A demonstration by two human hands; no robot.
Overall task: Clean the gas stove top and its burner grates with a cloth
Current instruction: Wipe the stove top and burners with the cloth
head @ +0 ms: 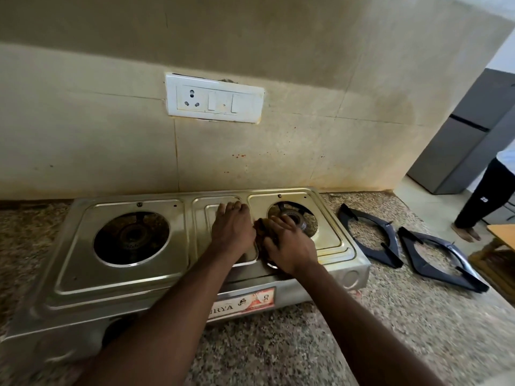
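A steel two-burner gas stove (125,280) stands on the speckled counter, both grates off. My left hand (232,228) lies on the stove's middle panel with its fingers curled, holding nothing. Just right of it, my right hand (288,246) presses a dark brown cloth (260,227) onto the stove top at the left rim of the right burner (296,217). The left burner (131,236) is uncovered. Two black burner grates (370,235) (440,257) lie flat on the counter to the right of the stove.
A white socket and switch plate (214,98) is on the stained wall behind the stove. The granite counter (390,330) ends at the right past the grates. A person's leg and bare foot (479,207) stand on the floor by a grey fridge (459,146).
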